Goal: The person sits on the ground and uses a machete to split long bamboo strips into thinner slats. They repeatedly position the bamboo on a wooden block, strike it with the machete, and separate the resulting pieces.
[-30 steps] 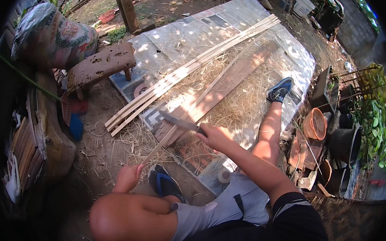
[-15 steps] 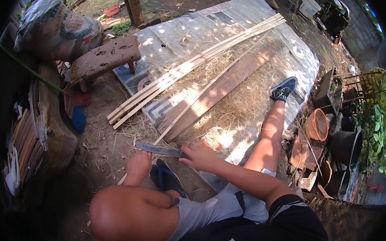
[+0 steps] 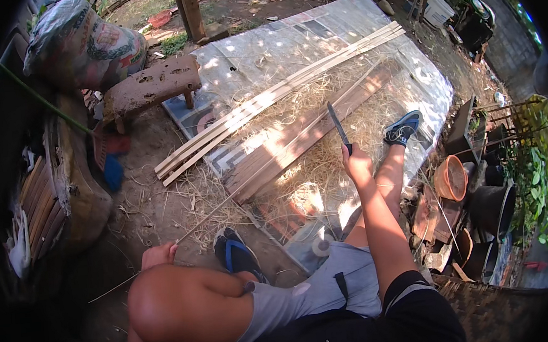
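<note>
My left hand point(image 3: 158, 255), low beside my bent left knee, is closed around a long thin wooden strip point(image 3: 206, 219). From there the strip runs up and to the right over a brown plank point(image 3: 361, 100), and its tail sticks out behind the hand. The fist of my right hand point(image 3: 357, 162) grips the dark handle of a knife point(image 3: 336, 123), its blade angled up and away above the plank. Thin curled shavings point(image 3: 318, 168) lie around the plank. Beyond it, several pale wooden strips point(image 3: 269, 97) rest side by side.
A printed plastic sheet point(image 3: 259, 51) covers the ground ahead. To the left stand a low wooden bench point(image 3: 154, 87) and a stuffed sack point(image 3: 84, 44). An orange pot point(image 3: 450, 178) and dark containers crowd the right. My shoes point(image 3: 402, 127) flank the plank's near end.
My right hand with the knife has swung forward and right, away from the left hand. My left hand has drawn back down and left, holding the strip.
</note>
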Available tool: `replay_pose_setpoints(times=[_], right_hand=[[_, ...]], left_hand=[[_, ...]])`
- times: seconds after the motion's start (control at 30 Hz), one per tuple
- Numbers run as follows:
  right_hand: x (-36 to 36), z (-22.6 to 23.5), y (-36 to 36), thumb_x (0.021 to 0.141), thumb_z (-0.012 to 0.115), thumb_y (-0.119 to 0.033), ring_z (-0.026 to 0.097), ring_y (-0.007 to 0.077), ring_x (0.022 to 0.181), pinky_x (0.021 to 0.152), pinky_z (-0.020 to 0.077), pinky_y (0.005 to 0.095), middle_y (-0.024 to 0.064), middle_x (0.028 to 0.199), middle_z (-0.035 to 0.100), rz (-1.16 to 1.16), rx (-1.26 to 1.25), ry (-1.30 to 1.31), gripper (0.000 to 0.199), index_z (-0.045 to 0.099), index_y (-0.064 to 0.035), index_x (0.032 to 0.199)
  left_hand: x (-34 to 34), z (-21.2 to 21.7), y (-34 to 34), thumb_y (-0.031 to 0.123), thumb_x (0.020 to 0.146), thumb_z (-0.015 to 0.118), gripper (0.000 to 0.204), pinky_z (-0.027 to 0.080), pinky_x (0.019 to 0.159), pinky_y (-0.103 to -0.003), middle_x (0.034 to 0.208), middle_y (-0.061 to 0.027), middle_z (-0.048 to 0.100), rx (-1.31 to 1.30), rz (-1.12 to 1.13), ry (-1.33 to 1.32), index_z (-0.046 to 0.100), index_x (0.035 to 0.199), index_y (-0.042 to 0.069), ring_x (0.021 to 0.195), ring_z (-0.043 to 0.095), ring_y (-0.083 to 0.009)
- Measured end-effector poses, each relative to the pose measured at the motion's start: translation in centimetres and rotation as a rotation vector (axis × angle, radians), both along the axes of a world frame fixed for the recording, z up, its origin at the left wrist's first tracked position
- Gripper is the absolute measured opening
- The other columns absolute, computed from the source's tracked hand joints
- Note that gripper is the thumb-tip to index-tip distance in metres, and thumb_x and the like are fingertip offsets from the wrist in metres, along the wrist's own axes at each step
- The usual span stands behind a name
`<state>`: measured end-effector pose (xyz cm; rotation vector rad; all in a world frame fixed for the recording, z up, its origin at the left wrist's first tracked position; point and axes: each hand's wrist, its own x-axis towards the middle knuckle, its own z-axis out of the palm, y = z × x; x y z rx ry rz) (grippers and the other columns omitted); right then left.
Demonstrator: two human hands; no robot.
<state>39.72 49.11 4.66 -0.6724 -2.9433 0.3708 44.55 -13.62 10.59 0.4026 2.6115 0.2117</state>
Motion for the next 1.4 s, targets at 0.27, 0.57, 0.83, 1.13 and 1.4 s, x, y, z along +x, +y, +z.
replay_pose_setpoints(times=[0.27, 0.57, 0.83, 1.13, 1.4], right_hand=[[5.7, 4.5, -17.9, 0.103, 0.049, -0.056, 0.069, 0.045, 0.09, 0.077, 0.0556, 0.0552, 0.0219, 0.099, 0.07, 0.685, -0.294, -0.273, 0.05, 0.055, -0.0089, 0.118], [0.7, -1.2, -5.3, 0.104, 0.052, -0.047, 0.071, 0.0456, 0.081, 0.072, 0.0566, 0.0551, 0.0216, 0.084, 0.073, 0.117, -0.148, -0.057, 0.043, 0.061, -0.0052, 0.106], [2.5, -0.1, -8.1, 0.103, 0.052, -0.053, 0.072, 0.0422, 0.087, 0.073, 0.0586, 0.0507, 0.0217, 0.093, 0.073, 0.181, -0.189, -0.211, 0.045, 0.061, -0.0115, 0.118], [4.7, -0.1, -11.8, 0.102, 0.054, -0.054, 0.073, 0.0419, 0.088, 0.074, 0.0573, 0.0528, 0.0225, 0.097, 0.071, 0.591, -0.13, -0.197, 0.048, 0.059, -0.0083, 0.118], [3.7, 0.3, -12.1, 0.103, 0.051, -0.053, 0.072, 0.0449, 0.086, 0.075, 0.058, 0.0538, 0.0243, 0.1, 0.069, 0.446, -0.202, -0.306, 0.048, 0.053, -0.0084, 0.124]], left_hand=[[-1.8, -0.6, 7.1, 0.038, 0.108, 0.049, 0.041, 0.05, 0.071, -0.051, 0.083, -0.024, 0.068, 0.267, 0.098, -0.134, 0.066, 0.099, 0.002, 0.08, 0.066, -0.0449], [-1.9, -0.2, 1.9, 0.037, 0.109, 0.05, 0.042, 0.046, 0.056, -0.034, 0.067, -0.0068, 0.062, 0.423, 0.486, -0.666, 0.066, 0.095, 0.002, 0.063, 0.057, -0.0142], [-1.4, -2.0, -5.4, 0.038, 0.11, 0.051, 0.036, 0.039, 0.053, -0.028, 0.07, 0.0026, 0.056, 0.676, 0.5, -0.936, 0.065, 0.096, 0.008, 0.06, 0.047, -0.0073], [-2.6, -3.6, -0.9, 0.037, 0.109, 0.052, 0.033, 0.041, 0.057, -0.025, 0.073, 0.0011, 0.059, 0.718, 0.483, -0.865, 0.065, 0.1, 0.008, 0.061, 0.05, -0.0077], [-4.8, -5.4, 4.4, 0.035, 0.109, 0.055, 0.031, 0.042, 0.058, -0.025, 0.072, 0.0036, 0.055, 0.718, 0.432, -0.741, 0.063, 0.098, 0.007, 0.06, 0.048, -0.0075]])
